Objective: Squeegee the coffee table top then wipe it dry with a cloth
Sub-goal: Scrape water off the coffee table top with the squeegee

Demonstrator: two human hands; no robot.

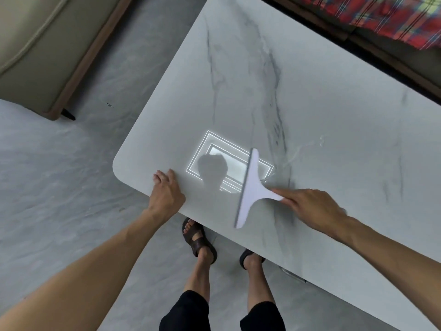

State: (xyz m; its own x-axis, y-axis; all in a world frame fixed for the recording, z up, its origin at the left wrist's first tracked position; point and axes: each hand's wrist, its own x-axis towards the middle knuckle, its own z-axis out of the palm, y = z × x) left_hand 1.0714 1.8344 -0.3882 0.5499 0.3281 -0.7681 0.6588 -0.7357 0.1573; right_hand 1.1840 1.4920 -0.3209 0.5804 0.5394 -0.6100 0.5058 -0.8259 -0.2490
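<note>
A white marble-look coffee table top (322,96) with grey veins fills the middle and right. A white squeegee (250,189) lies with its blade on the top near the front edge, blade running front to back. My right hand (312,209) grips its handle from the right. My left hand (167,189) rests on the table's front edge near the rounded left corner, fingers curled over the rim. Faint wet streaks (307,149) show right of the blade. No cloth is in view.
A beige sofa (35,51) stands on the floor at the upper left. A red plaid fabric (381,15) lies on dark furniture beyond the table's far edge. My sandalled feet (200,240) stand under the front edge. A bright ceiling-light reflection (214,158) shines on the top.
</note>
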